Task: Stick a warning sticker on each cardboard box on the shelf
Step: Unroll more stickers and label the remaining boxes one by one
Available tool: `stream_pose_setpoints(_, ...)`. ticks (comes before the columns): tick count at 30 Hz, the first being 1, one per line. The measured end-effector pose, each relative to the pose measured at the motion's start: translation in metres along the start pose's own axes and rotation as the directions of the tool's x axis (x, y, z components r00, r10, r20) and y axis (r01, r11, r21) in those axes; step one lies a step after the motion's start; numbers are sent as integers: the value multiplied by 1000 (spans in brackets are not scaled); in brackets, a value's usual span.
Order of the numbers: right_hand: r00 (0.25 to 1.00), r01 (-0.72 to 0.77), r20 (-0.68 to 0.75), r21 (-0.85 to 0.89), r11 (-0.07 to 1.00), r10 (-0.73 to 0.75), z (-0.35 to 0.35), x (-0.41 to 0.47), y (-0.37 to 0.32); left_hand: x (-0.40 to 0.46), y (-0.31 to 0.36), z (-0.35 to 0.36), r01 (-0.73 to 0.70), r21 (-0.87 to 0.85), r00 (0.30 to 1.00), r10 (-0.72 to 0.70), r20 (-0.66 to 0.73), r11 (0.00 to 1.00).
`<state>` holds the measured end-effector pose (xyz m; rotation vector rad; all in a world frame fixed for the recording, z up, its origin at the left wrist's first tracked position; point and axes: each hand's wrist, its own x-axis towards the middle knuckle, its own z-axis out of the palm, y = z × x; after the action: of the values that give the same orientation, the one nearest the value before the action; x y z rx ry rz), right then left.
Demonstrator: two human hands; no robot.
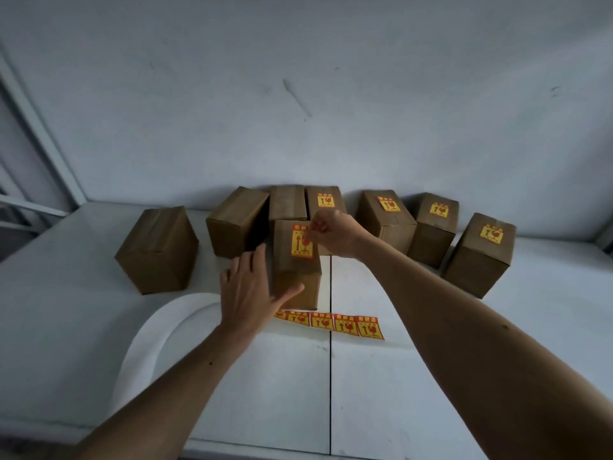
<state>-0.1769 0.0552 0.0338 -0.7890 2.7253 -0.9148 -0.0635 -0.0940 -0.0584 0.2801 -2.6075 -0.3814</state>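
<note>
Fingers of the right hand (333, 232) pinch the warning sticker (302, 241) on the front box (296, 277), left hand (252, 288) bracing it, fingers straight.

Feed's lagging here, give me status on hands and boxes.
Left hand steadies front box. Right hand fingers pinch sticker on its top. Three boxes unlabelled. Nothing blocking.

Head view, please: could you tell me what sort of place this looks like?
Probably a storeroom or packing area: plain cardboard boxes stand on a white shelf against a bare wall, with a strip of warning stickers beside them.
</note>
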Motion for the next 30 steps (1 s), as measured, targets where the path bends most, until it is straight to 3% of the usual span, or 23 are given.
stream_pose_setpoints(4, 997, -8, 77, -56, 998, 13, 2, 13, -5, 7, 3, -3, -2, -116, 999, -4, -50, 993)
stream_pose_setpoints(8, 994, -12, 110, -124, 992, 26, 5, 23, -7, 19, 5, -5, 60, -236, 998, -64, -10, 970)
stream_pose_setpoints(16, 993, -12, 111, -215, 977, 36, 7, 29, -8, 40, 10, 6, 321, -449, 946, -261, 192, 834)
stream_pose_setpoints(21, 993, -13, 113, -215, 977, 38, 7, 29, -8, 44, 9, 12, 402, -466, 913, -304, 273, 788)
stream_pose_setpoints(27, 997, -30, 66, -206, 978, 45, 14, 30, -2, 48, 12, 11, 484, -498, 871, -341, 353, 720)
stream_pose_setpoints(30, 997, -64, -45, -90, 994, 60, 20, 29, 4, 48, 13, 10, 533, -542, 843, -352, 407, 649)
